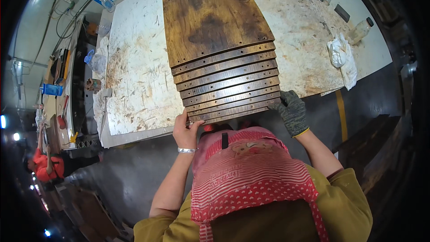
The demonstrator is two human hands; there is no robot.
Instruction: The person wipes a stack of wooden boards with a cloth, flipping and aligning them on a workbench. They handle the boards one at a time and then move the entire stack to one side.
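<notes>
Boards: a staggered stack of dark stained wooden boards [224, 58] lies at centre frame on the desk [139, 71], its near ends overhanging the desk's lower edge.
Left hand [186, 131]: bare, fingers clamped on the stack's lower left corner.
Right hand [292, 111]: in a grey glove, fingers closed on the lower right corner.
Upper right: white rag [341, 56], plastic bottle [361, 30].

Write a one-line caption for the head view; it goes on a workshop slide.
Bare left hand and gloved right hand grip a stepped stack of dark stained boards on a scuffed white worktable.
</notes>
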